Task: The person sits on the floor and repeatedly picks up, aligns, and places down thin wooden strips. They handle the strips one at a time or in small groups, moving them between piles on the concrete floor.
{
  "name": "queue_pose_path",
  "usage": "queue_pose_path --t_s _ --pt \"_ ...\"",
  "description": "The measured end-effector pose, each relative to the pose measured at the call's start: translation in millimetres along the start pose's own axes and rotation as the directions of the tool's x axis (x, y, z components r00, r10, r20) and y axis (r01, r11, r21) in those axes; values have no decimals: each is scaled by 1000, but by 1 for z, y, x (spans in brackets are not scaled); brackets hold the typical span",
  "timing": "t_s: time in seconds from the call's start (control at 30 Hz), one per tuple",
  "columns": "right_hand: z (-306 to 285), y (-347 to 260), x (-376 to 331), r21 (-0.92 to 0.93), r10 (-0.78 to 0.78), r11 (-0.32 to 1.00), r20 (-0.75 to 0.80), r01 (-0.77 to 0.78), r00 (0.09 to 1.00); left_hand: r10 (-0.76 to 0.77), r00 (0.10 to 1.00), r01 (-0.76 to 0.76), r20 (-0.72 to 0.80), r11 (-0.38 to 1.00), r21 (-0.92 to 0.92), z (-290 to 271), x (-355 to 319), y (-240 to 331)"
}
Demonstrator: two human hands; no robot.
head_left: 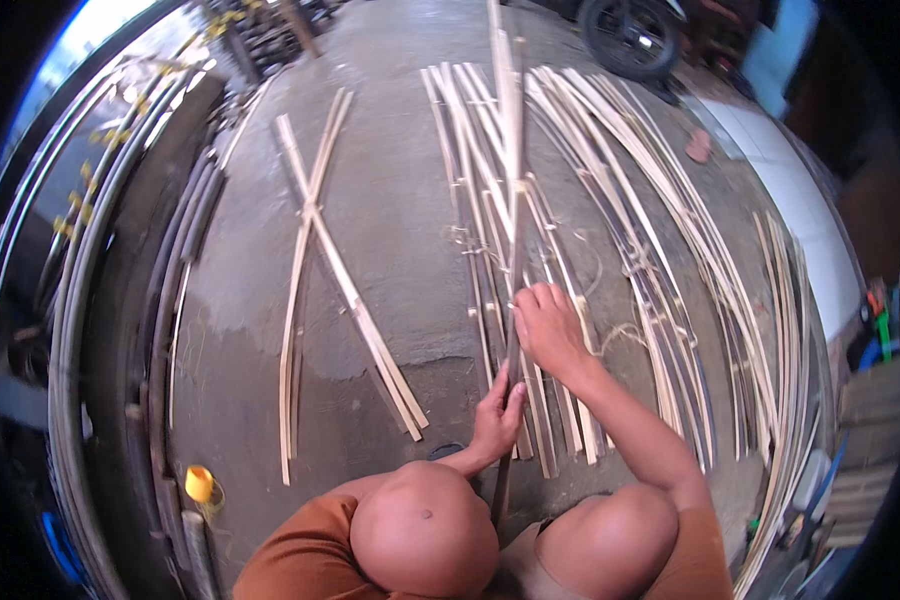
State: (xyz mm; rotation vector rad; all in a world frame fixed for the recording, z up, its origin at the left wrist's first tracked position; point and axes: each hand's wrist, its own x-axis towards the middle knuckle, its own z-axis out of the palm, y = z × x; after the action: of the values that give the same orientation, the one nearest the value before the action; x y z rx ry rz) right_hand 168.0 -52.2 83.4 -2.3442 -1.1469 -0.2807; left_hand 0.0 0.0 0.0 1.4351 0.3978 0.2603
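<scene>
A long, narrow bamboo strip (pixel 516 240), dark on the side facing me, stands upright between my knees and runs away from me past the top of the view. Low on it, my left hand (pixel 496 418) is closed around the strip. Just above, my right hand (pixel 548 328) grips the same strip with bent fingers; any small thing inside that grasp is hidden. Beneath and beyond both hands, a group of pale and dark split bamboo strips (pixel 480 215) lies on the concrete floor, with thin curled fibres among them.
Two crossed sets of pale strips (pixel 311 207) lie to the left. More bamboo strips (pixel 660 220) spread out on the right. Long poles (pixel 80 330) line the left edge, near a yellow cup-shaped object (pixel 199 484). A motorcycle wheel (pixel 631 38) stands at the far right.
</scene>
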Motion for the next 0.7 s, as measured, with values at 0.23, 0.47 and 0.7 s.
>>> queue_pose_path --t_s 0.23,0.47,0.7 --pt "-30 -69 -37 677 -214 677 558 -290 802 145 983 -125 -112 978 166 -27 18 -21" --pt "-50 -19 -117 22 164 958 776 -286 608 -109 975 58 -195 965 -254 -50 89 28" --pt "51 -58 -226 345 -134 66 933 -936 334 -289 953 230 -94 886 -403 -74 190 -11"
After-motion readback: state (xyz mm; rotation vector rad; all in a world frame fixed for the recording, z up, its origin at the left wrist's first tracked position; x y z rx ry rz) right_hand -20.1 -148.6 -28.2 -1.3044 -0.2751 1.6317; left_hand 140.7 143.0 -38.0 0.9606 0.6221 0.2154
